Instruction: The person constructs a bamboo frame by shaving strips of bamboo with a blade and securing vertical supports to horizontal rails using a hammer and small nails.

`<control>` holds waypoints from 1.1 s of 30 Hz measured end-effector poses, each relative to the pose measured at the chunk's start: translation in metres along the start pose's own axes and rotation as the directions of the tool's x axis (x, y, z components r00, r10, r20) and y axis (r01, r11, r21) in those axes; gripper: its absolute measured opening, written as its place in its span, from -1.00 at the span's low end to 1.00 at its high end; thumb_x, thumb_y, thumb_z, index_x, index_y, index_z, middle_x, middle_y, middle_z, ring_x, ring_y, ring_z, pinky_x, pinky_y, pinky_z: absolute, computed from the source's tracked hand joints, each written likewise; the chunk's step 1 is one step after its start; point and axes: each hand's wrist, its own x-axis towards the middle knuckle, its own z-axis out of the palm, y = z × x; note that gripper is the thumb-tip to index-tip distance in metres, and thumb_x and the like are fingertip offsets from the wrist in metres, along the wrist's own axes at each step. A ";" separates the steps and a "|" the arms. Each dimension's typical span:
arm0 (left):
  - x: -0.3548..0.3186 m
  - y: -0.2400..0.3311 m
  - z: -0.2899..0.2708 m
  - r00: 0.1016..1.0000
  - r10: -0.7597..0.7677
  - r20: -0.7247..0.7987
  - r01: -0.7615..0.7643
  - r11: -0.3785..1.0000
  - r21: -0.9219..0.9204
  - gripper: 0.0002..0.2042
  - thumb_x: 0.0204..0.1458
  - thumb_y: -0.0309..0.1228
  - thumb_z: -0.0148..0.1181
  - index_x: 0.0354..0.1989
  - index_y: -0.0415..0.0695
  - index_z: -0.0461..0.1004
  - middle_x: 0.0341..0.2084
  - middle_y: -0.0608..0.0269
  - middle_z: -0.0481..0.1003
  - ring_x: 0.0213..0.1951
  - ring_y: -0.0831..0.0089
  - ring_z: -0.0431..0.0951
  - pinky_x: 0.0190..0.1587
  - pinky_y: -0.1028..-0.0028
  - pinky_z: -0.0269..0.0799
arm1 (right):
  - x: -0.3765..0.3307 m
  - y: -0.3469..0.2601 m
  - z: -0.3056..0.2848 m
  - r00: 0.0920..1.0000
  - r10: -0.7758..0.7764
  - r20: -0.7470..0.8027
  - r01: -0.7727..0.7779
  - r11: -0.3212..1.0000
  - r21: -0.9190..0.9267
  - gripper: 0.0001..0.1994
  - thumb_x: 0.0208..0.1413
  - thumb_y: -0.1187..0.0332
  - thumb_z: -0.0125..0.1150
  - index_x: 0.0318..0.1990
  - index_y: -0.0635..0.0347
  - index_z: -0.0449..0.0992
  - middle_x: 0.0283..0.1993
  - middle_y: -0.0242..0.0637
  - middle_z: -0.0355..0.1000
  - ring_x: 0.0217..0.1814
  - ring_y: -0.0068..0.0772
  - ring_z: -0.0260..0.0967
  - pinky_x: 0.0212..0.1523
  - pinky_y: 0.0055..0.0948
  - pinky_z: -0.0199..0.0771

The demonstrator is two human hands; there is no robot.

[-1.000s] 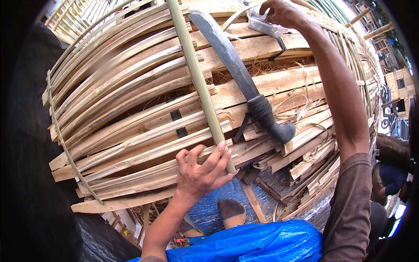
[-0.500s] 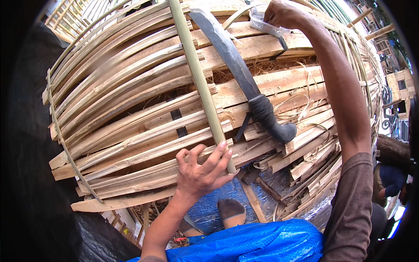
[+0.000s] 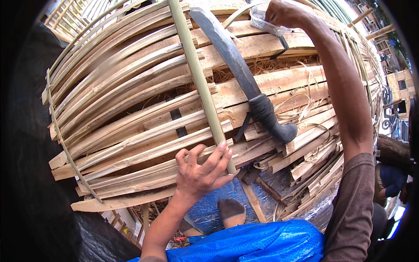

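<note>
My left hand (image 3: 197,172) grips the near end of a long greenish bamboo pole (image 3: 196,72), fingers on its side and thumb near its cut end. The pole lies across a row of split wooden slats (image 3: 144,115). At the far right, my right hand (image 3: 288,15) dips into a clear plastic container (image 3: 261,22). Its fingers are curled, and their tips and whatever they touch are hidden. Between the two hands, a machete (image 3: 231,54) with a dark wrapped, hooked handle rests on the boards.
A thin bamboo strip (image 3: 65,148) runs across the slats' left ends. Stacked cut slats (image 3: 305,153) and fibre shavings lie right of the machete. A hammer (image 3: 266,187) rests low near my feet. Blue sheeting (image 3: 262,240) covers my lap. Another person (image 3: 390,181) is at the right edge.
My right hand has shifted very slightly at the plastic container, and the right forearm a little to the right. My left hand and the bamboo pole have stayed put.
</note>
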 end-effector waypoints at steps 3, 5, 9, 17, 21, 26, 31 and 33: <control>0.000 0.000 -0.001 1.000 -0.001 0.003 0.001 1.000 0.000 -0.35 -0.22 0.28 0.42 0.08 0.28 0.59 0.21 0.62 0.41 0.00 0.29 0.42 0.05 0.14 0.20 | 0.000 -0.001 0.003 1.000 -0.003 -0.004 0.003 1.000 0.003 -0.72 0.07 0.31 0.39 -0.04 0.04 0.71 -0.16 -0.24 0.66 -0.12 -0.33 0.58 -0.14 -0.33 0.61; 0.000 0.000 -0.001 1.000 -0.004 0.001 0.004 1.000 0.001 -0.35 -0.22 0.27 0.43 0.08 0.28 0.59 0.20 0.62 0.41 0.00 0.29 0.42 0.05 0.14 0.20 | 0.000 -0.001 0.003 1.000 -0.004 -0.003 0.004 1.000 0.007 -0.72 0.07 0.31 0.39 -0.04 0.04 0.71 -0.16 -0.25 0.66 -0.12 -0.33 0.58 -0.14 -0.33 0.61; 0.000 0.000 -0.001 1.000 -0.004 0.006 0.004 1.000 -0.003 -0.34 -0.23 0.27 0.43 0.08 0.28 0.59 0.21 0.62 0.41 0.00 0.29 0.42 0.05 0.14 0.20 | 0.000 0.001 0.002 1.000 -0.008 0.000 0.008 1.000 0.006 -0.72 0.07 0.30 0.39 -0.04 0.05 0.71 -0.16 -0.25 0.66 -0.13 -0.33 0.58 -0.14 -0.34 0.60; -0.002 0.000 0.001 1.000 -0.006 0.011 0.006 1.000 -0.001 -0.32 -0.23 0.31 0.42 0.09 0.29 0.58 0.22 0.63 0.40 0.01 0.29 0.43 0.07 0.12 0.19 | -0.001 0.004 0.001 1.000 -0.001 -0.007 0.001 1.000 0.008 -0.71 0.07 0.29 0.40 -0.04 0.06 0.71 -0.16 -0.26 0.66 -0.13 -0.34 0.57 -0.14 -0.35 0.60; -0.002 0.000 0.002 1.000 -0.001 0.010 0.001 1.000 0.011 -0.31 -0.23 0.33 0.40 0.09 0.29 0.58 0.22 0.62 0.40 0.02 0.29 0.42 0.07 0.11 0.18 | -0.001 0.006 0.000 1.000 0.000 -0.009 0.000 1.000 0.011 -0.71 0.07 0.29 0.40 -0.03 0.06 0.71 -0.16 -0.26 0.66 -0.13 -0.35 0.57 -0.14 -0.35 0.59; -0.002 0.000 0.002 1.000 -0.002 0.009 0.002 1.000 0.006 -0.32 -0.22 0.32 0.41 0.09 0.28 0.58 0.22 0.59 0.40 0.01 0.29 0.43 0.07 0.11 0.18 | -0.002 0.007 0.002 1.000 0.004 -0.011 -0.003 1.000 0.012 -0.71 0.07 0.28 0.41 -0.03 0.06 0.71 -0.16 -0.26 0.66 -0.13 -0.35 0.57 -0.14 -0.36 0.59; -0.002 0.000 0.001 1.000 0.001 0.006 -0.002 1.000 0.005 -0.32 -0.22 0.31 0.41 0.09 0.28 0.58 0.22 0.59 0.40 0.01 0.29 0.43 0.07 0.10 0.18 | -0.001 0.008 0.000 1.000 0.007 -0.003 -0.007 1.000 0.014 -0.71 0.07 0.28 0.41 -0.03 0.07 0.71 -0.16 -0.27 0.66 -0.14 -0.36 0.56 -0.14 -0.36 0.59; -0.001 0.000 0.001 1.000 0.001 0.005 -0.001 1.000 0.005 -0.32 -0.22 0.31 0.41 0.10 0.28 0.58 0.22 0.59 0.40 0.01 0.28 0.43 0.07 0.10 0.18 | 0.000 0.008 0.000 1.000 0.007 -0.001 -0.007 1.000 0.014 -0.71 0.07 0.27 0.42 -0.03 0.07 0.71 -0.16 -0.27 0.66 -0.14 -0.36 0.56 -0.14 -0.36 0.59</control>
